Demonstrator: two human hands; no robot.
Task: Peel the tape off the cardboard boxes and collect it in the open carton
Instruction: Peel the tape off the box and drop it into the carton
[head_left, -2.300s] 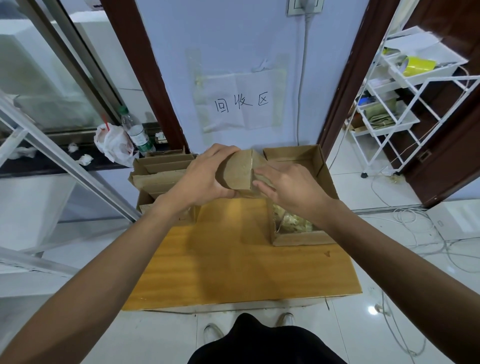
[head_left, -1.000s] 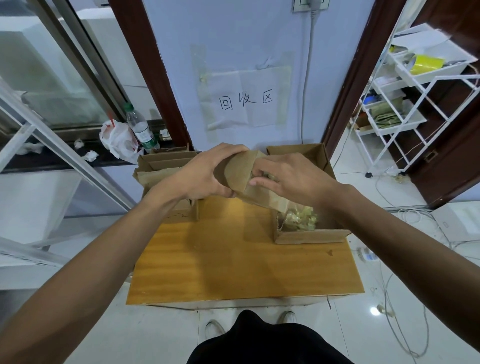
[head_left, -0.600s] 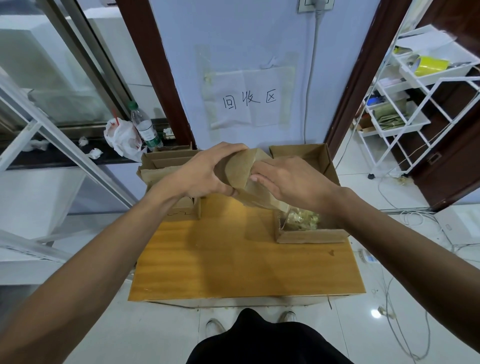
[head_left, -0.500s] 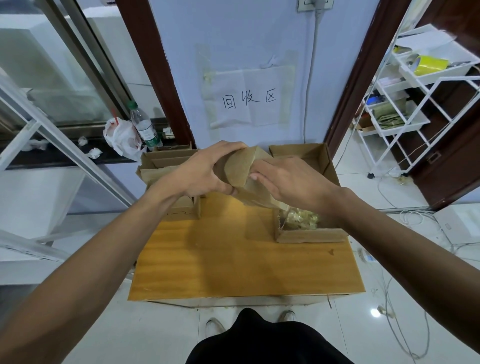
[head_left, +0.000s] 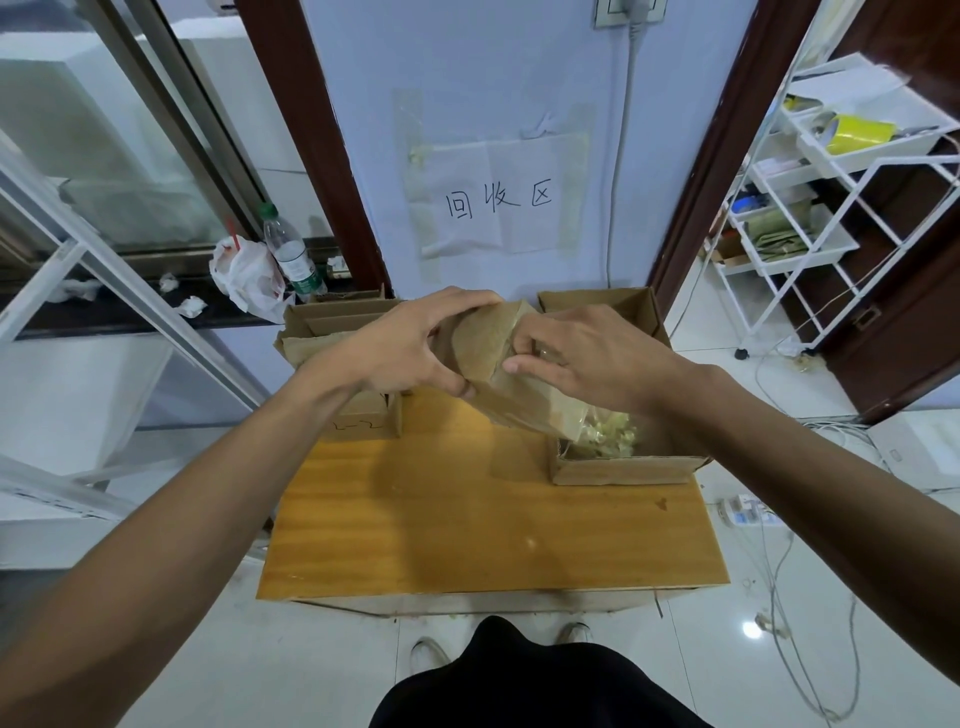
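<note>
Above the wooden table (head_left: 467, 519), my left hand (head_left: 405, 353) still grips the flattened cardboard box (head_left: 485, 345), tilted lower toward the open carton (head_left: 623, 470) than two seconds back. My right hand (head_left: 597, 364) pinches clear tape (head_left: 543, 355) at its fold. Tape scraps (head_left: 608, 434) lie in that carton.

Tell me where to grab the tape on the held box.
Pinch the tape end at the upper edge of the cardboard box, from the right: the left hand wraps its left end, leaving that side free. The right hand pinches there.
</note>
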